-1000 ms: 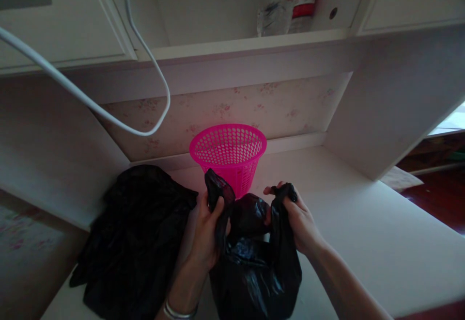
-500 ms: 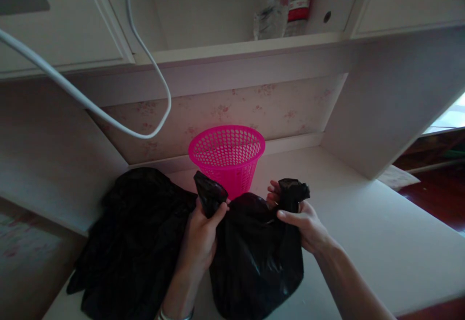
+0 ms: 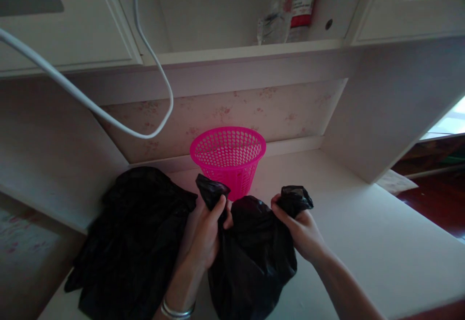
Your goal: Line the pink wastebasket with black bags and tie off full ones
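Observation:
A filled black plastic bag (image 3: 250, 252) rests on the white desk (image 3: 363, 242) right in front of me. My left hand (image 3: 208, 235) grips the bag's left handle, whose end sticks up above my fingers. The right handle is bunched in my right hand (image 3: 300, 230), held apart from the left one. A bright pink mesh basket (image 3: 228, 157) stands upright just behind the bag, against the back wall.
A heap of loose black plastic bags (image 3: 131, 242) lies on the desk to my left. A white cable (image 3: 109, 116) loops down from above left. A shelf overhead holds a bottle in clear wrapping (image 3: 290, 5). A white side panel (image 3: 392, 106) bounds the desk at right.
Both hands have pulled the two handles further apart and slightly lower, drawing the bag's mouth tighter. The bag's top now looks closed where earlier it gaped between my hands.

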Motion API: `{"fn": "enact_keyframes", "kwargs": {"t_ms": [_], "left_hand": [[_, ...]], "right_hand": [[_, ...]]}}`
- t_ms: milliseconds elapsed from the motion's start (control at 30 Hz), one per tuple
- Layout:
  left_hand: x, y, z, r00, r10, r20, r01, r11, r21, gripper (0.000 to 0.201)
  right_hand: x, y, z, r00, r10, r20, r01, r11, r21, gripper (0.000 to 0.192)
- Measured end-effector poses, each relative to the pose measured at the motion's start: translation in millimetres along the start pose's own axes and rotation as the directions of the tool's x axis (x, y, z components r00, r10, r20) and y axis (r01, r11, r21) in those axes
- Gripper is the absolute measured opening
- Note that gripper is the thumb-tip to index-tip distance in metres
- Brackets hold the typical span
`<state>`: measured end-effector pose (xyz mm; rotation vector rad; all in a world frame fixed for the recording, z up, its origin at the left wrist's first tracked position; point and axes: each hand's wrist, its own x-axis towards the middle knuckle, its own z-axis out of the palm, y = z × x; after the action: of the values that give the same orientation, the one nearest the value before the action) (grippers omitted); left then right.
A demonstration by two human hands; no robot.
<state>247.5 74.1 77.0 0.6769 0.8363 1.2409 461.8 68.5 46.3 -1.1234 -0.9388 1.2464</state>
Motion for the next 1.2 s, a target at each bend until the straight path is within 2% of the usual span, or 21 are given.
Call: {"fn": "enact_keyframes", "kwargs": {"t_ms": [67, 133, 200, 300, 400, 467, 533, 633, 667, 733, 833, 900, 1000, 1100, 1133, 1200], "left_hand": [[0, -1, 2.4, 0.992, -0.109, 0.06, 0.111, 0.993, -0.039, 0.044], [0, -2, 4.4, 0.989, -0.139, 0.047, 0.139, 0.99, 0.012, 0.045], [1, -4, 6.7, 0.997, -0.079, -0.004, 0.079, 0.991, 0.107, 0.039], [1, -7, 10.8, 0.997, 0.044, -0.062, -0.032, 0.981, 0.194, 0.029], [1, -8, 14.7, 0.988, 0.128, -0.09, -0.102, 0.964, 0.245, 0.031], [0, -9, 16.2, 0.987, 0.141, -0.078, -0.115, 0.956, 0.271, 0.032], [-1, -10, 16.1, 0.991, 0.121, -0.048, -0.102, 0.948, 0.301, 0.022], [-2, -11, 13.4, 0.997, 0.074, -0.019, -0.064, 0.939, 0.338, 0.009], [-3, -11, 11.9, 0.998, 0.054, -0.011, -0.047, 0.94, 0.338, 0.013], [-6, -10, 8.8, 0.999, -0.019, 0.032, 0.008, 0.954, 0.301, 0.027], [-9, -7, 4.7, 0.972, -0.117, 0.206, 0.059, 0.961, 0.268, 0.051], [-10, -5, 3.3, 0.941, -0.122, 0.316, 0.016, 0.948, 0.319, 0.058], [-12, -5, 3.6, 0.931, -0.1, 0.35, -0.07, 0.894, 0.443, 0.048], [-12, -4, 5.8, 0.931, -0.104, 0.35, -0.087, 0.868, 0.489, 0.043], [-12, -3, 6.5, 0.927, -0.104, 0.362, -0.089, 0.873, 0.479, 0.044], [-11, -2, 6.7, 0.924, -0.076, 0.375, -0.109, 0.886, 0.45, 0.043]], "right_hand": [[0, 3, 5, 0.999, 0.0, -0.043, 0.002, 0.999, 0.034, 0.046], [-1, 3, 9, 0.999, -0.036, -0.025, 0.036, 0.999, 0.012, 0.046], [-3, 0, 12, 0.994, -0.096, 0.046, 0.097, 0.995, -0.025, 0.043], [-7, -8, 17, 0.973, -0.149, 0.175, 0.149, 0.989, 0.012, 0.041], [-11, -12, 18, 0.952, -0.076, 0.297, 0.08, 0.997, -0.001, 0.051], [-12, -11, 15, 0.931, 0.013, 0.365, 0.013, 0.998, -0.067, 0.055], [-12, -9, 9, 0.895, 0.056, 0.443, -0.017, 0.996, -0.091, 0.056], [-11, -10, 6, 0.861, -0.012, 0.509, 0.045, 0.998, -0.052, 0.057], [-11, -11, 7, 0.867, -0.041, 0.497, 0.074, 0.996, -0.047, 0.053], [-10, -16, 14, 0.908, -0.08, 0.412, 0.104, 0.994, -0.036, 0.046], [-10, -20, 27, 0.962, -0.133, 0.238, 0.13, 0.991, 0.027, 0.046], [-9, -18, 33, 0.964, -0.21, 0.166, 0.208, 0.978, 0.03, 0.036], [-9, -14, 36, 0.897, -0.399, 0.19, 0.432, 0.882, -0.187, 0.006], [-11, -20, 32, 0.81, -0.48, 0.337, 0.585, 0.706, -0.399, 0.015], [-13, -23, 30, 0.792, -0.463, 0.399, 0.607, 0.672, -0.424, 0.019], [-16, -29, 26, 0.759, -0.397, 0.515, 0.627, 0.66, -0.415, 0.03]]}}
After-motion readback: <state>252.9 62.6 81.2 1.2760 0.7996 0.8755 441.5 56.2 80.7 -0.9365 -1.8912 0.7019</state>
